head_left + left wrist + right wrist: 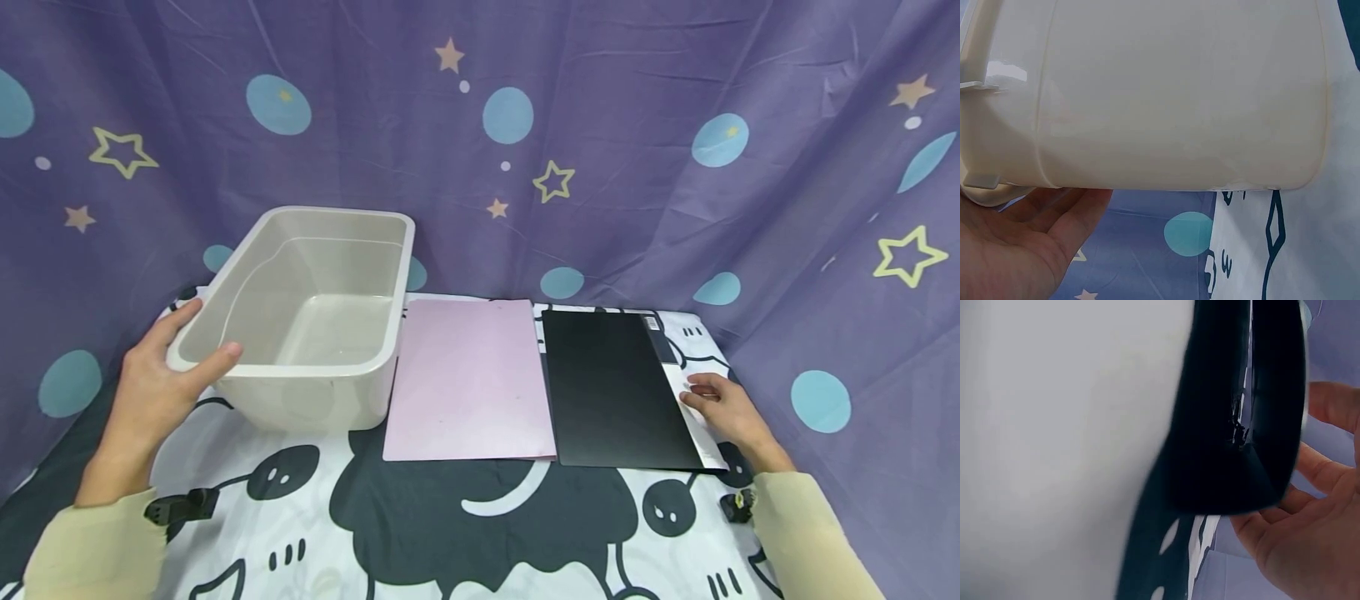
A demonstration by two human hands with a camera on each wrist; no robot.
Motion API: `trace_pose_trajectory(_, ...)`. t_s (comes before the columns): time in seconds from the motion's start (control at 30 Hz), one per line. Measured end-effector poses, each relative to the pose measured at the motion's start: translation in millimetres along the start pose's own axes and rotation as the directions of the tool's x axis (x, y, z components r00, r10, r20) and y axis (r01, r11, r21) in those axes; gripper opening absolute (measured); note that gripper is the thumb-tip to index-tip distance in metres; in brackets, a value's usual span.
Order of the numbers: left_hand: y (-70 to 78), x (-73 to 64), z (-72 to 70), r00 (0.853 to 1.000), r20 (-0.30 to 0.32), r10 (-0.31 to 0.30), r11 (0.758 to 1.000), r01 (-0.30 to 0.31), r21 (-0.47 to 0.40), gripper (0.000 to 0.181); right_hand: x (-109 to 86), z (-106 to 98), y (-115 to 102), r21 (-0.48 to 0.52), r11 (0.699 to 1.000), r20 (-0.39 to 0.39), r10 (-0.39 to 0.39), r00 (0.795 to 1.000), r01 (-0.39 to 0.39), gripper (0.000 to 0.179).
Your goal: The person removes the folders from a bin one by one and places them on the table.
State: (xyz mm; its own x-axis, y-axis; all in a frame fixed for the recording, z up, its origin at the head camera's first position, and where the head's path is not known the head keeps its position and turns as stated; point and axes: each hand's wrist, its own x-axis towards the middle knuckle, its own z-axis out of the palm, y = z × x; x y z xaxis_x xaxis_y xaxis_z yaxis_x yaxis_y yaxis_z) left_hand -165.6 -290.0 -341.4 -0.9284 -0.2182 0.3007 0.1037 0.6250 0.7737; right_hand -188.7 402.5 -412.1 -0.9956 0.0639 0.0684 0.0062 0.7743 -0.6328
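Note:
A pale grey plastic bin (300, 367) stands on the left of the sheet, its inside visible from the head. My left hand (161, 371) grips its near-left rim, thumb over the rim and fingers along the outside. In the left wrist view the bin's smooth wall (1179, 100) covers part of the fingers. On the right lies a black file folder (618, 392) with a white strip along its spine. Fingers of my right hand (727, 408) touch that spine from the right, loosely bent. The right wrist view shows the spine end (1235, 481) beside the hand, some fingertips hidden.
A pink folder (472, 383) lies flat between the bin and the black folder. Below everything is a black-and-white cartoon-print sheet (487, 550). A purple curtain (630, 75) with stars and blue spots hangs behind and at both sides.

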Motion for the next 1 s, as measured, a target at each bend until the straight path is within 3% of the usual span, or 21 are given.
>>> trace_pose_trajectory(0.33,-0.1,-0.6,-2.3,0.998,-0.038,0.043,0.999,-0.041,0.034,0.082,-1.5,4,-9,-0.044,0.999,-0.088,-0.032,0.996,0.028,0.040)
trace_pose_trajectory(0.63,-2.3,-3.5,-1.5,0.996,-0.084,0.031,0.998,-0.027,0.049,0.083,-1.4,9,-13,-0.024,0.999,-0.187,-0.034,0.982,0.030,0.033)
trace_pose_trajectory(0.83,0.9,-4.1,0.0,0.979,-0.187,0.083,0.994,-0.069,0.079,0.080,-2.0,12,-22,0.012,0.999,-0.257,-0.048,0.965,0.053,0.029)
trace_pose_trajectory(1.0,2.0,-5.5,2.9,0.959,-0.250,0.131,0.990,-0.113,0.085,0.071,-2.9,15,-29,0.041,0.996,-0.267,-0.068,0.961,0.082,0.028)
